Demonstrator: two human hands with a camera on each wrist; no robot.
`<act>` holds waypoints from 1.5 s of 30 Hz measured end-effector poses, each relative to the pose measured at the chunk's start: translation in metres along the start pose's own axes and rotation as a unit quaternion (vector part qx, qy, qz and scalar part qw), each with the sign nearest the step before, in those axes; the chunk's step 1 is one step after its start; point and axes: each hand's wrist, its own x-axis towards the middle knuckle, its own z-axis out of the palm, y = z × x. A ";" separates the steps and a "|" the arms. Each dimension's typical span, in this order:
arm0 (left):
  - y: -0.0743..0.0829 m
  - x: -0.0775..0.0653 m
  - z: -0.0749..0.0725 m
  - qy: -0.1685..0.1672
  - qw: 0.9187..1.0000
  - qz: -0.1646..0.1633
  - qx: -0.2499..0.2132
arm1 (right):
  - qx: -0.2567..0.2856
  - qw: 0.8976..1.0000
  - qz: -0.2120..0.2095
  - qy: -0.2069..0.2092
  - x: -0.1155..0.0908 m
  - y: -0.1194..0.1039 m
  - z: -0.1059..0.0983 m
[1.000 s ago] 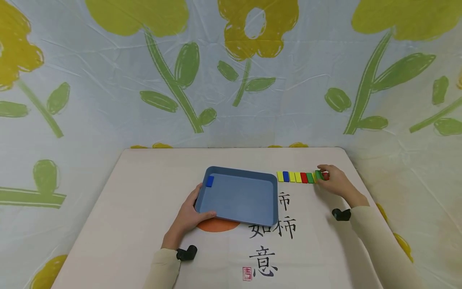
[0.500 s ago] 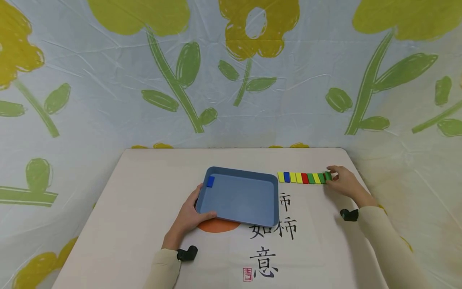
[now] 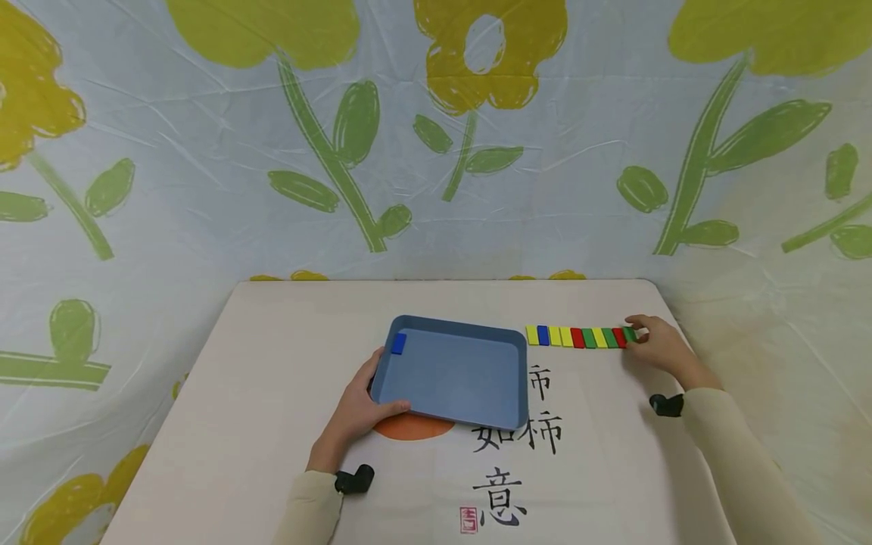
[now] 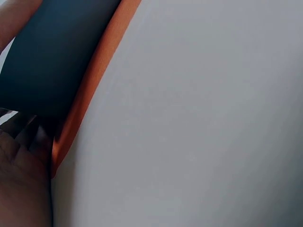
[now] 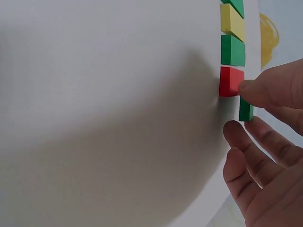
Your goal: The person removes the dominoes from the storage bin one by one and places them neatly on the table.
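Observation:
My left hand (image 3: 357,409) grips the front left corner of a blue-grey tray (image 3: 463,382), thumb over the rim and the other fingers along its left side. A small blue block (image 3: 398,344) lies inside the tray near its back left corner. At the right end of a row of coloured blocks, my right hand (image 3: 661,348) pinches a green block (image 5: 245,109) between thumb and fingers. That block stands right beside a red block (image 5: 230,81), and the thumb overlaps the red one in the right wrist view.
The row runs left toward the tray, ending at a yellow block (image 3: 533,335) close to the tray's right rim. Black brush characters (image 3: 500,496) and an orange shape (image 3: 414,428) mark the tabletop (image 3: 272,363). A flower-patterned cloth (image 3: 538,197) hangs behind the table.
My right hand has shifted right along the row with the green block, from over the row to the right side of the last red block. My left hand and the tray stay put.

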 end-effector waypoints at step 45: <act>0.002 -0.002 0.000 -0.002 1.000 -0.021 0.006 | 0.031 0.996 -0.067 -0.047 0.005 -0.156 0.049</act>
